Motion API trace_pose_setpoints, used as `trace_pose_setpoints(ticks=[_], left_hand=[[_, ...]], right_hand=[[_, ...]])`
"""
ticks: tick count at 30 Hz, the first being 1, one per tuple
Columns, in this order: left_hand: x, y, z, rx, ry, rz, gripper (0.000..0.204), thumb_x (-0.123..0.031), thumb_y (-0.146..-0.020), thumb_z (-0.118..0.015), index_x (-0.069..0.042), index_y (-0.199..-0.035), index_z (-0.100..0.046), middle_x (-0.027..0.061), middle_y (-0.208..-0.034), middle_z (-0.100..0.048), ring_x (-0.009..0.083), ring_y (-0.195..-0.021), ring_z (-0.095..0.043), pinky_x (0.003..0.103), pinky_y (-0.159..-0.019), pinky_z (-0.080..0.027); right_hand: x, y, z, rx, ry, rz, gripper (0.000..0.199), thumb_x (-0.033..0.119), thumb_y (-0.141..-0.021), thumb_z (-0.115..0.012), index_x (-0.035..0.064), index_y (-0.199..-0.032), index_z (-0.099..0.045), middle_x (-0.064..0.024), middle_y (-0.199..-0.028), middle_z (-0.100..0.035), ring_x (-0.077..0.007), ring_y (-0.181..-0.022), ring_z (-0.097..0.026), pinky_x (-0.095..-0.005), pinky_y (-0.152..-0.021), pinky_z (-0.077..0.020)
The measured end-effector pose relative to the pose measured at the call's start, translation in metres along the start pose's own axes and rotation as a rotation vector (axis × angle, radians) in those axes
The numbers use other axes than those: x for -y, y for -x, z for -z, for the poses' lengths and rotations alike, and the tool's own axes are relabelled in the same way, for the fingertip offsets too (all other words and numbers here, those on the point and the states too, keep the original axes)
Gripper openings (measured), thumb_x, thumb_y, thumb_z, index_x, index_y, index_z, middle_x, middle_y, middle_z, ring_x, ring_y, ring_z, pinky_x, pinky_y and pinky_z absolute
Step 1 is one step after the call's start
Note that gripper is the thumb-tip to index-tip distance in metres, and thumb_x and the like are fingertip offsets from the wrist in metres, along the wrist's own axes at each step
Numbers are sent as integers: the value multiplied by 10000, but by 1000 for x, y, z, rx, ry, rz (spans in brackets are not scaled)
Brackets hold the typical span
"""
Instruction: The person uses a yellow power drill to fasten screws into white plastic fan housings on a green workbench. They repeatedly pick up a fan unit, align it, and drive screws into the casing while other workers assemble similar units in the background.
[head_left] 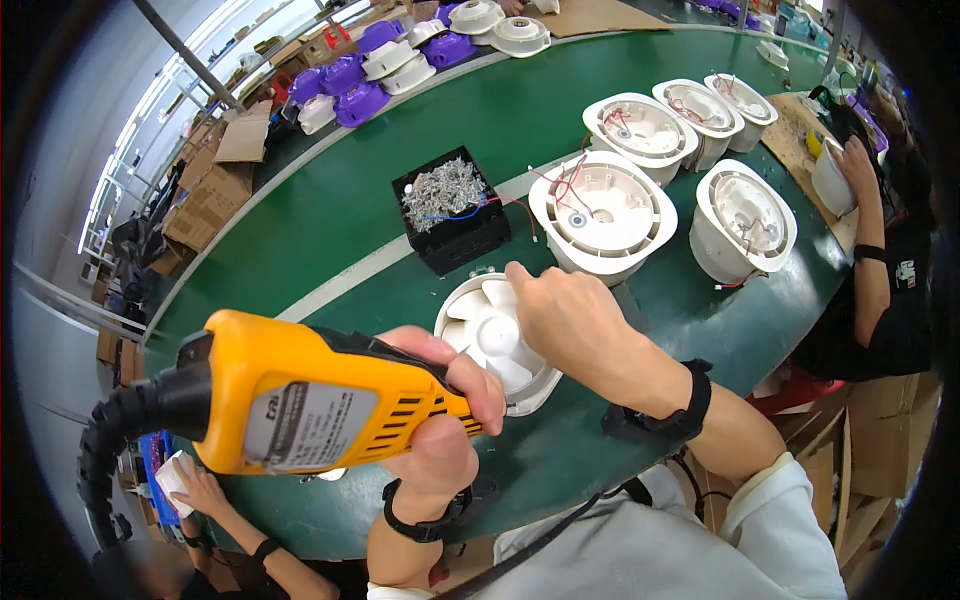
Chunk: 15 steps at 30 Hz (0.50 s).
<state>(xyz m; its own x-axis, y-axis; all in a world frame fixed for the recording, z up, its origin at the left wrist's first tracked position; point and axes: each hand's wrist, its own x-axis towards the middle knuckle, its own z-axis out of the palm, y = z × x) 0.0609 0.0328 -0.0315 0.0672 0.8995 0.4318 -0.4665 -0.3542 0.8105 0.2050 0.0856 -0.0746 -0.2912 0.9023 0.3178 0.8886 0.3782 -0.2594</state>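
My left hand (pixel 455 455) is wrapped round a yellow corded electric screwdriver (pixel 300 400), which lies across the view with its thick black cord end to the left. Its tip is hidden behind my fingers. Beyond it, a round white housing with a white fan (pixel 497 338) inside rests on the green table. My right hand (pixel 575 315) is over the housing's right rim, its fingers curled together; what they pinch, if anything, is hidden. Just behind the housing stands a black box (pixel 455 245) filled with small shiny metal pieces (pixel 445 192), with a blue and red wire on top.
Several white housings with red wires (pixel 603 215) stand at the right. Purple and white covers (pixel 362 102) line the far left edge of the green table (pixel 340 235). A co-worker's hand (pixel 858 168) holds a white part at far right; another person's hand (pixel 200 490) is at lower left.
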Motion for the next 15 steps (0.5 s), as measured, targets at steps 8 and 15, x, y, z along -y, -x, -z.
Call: trace_pose_setpoints(ticks=[8,15], left_hand=[[-3,1,-8,-27,-223,-47,655,-597,-791,-611,-60,-1093,-389,37,-574,-480,148,-400,-458,277,-379,-397],[-42,3,5,-102,-76,-180,721,-525,-752,-687,-10,-1135,-357,99,-627,-536,204,-469,-509,317,-449,-435]], right_hand=[[0,0,2,-20,-32,28,235,50,-734,-561,-48,-947,-562,-160,-626,-606,-296,-566,-629,-370,-513,-509],[-12,-10,11,220,-68,-24,237,142,-860,-521,-54,-979,-581,-173,-639,-598,-337,-602,-623,-408,-545,-512]])
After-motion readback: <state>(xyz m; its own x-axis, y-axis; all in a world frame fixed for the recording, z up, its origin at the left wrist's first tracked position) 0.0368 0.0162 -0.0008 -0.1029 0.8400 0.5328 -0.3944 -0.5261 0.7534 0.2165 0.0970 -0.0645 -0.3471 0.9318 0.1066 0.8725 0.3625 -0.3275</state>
